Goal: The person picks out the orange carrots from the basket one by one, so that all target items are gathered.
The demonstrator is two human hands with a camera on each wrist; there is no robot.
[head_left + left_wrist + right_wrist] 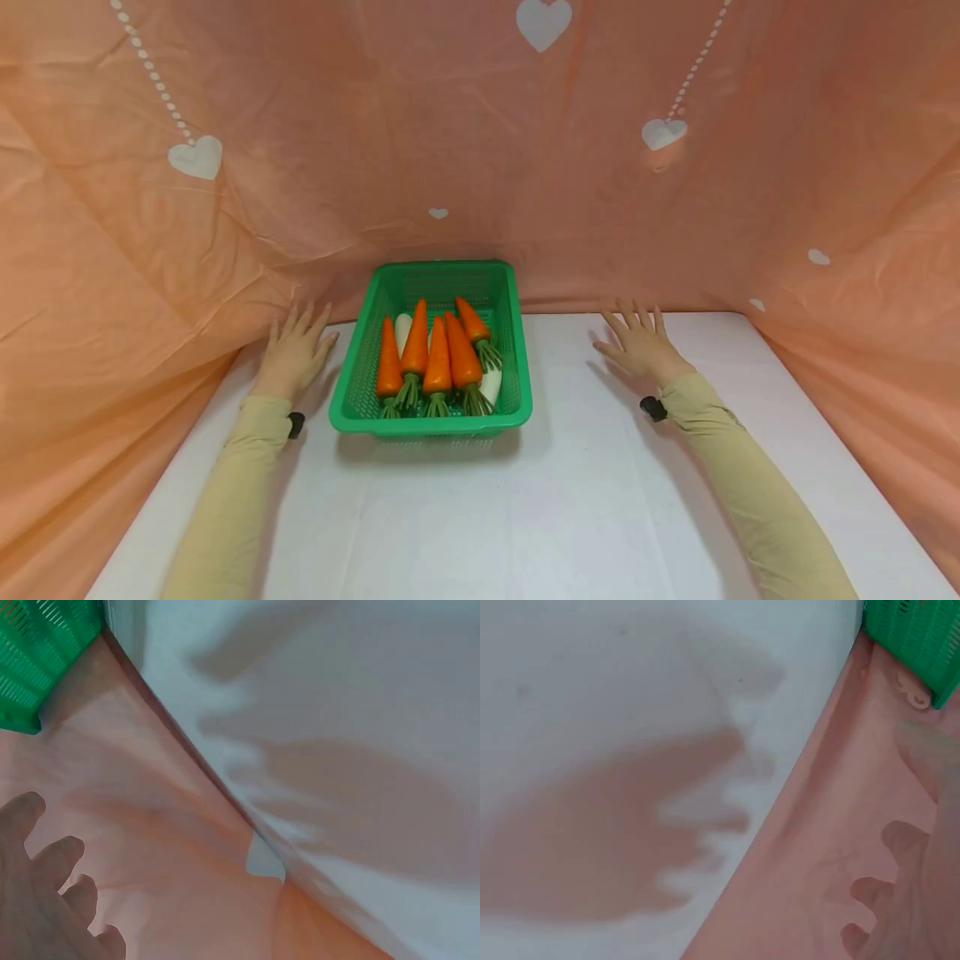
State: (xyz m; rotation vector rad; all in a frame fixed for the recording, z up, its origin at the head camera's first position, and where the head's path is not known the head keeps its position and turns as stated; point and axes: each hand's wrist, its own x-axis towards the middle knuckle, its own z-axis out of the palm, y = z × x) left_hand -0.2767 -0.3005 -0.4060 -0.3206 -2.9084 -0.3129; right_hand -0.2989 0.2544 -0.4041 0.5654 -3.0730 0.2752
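From my remote seat I am seeing a green plastic basket [431, 425] standing on the white table [465, 525], between the two hands. Five carrots [437, 362] with green stalks are lying inside it, partly covering white vegetables [491, 386]. The left hand [294, 354] is hovering near the basket, the right hand [641, 343] farther from it; both are spreading their fingers and holding nothing. A peach cloth [450, 125] with white hearts is hanging behind.

Orange carrots [437, 362] inside green basket [431, 425]
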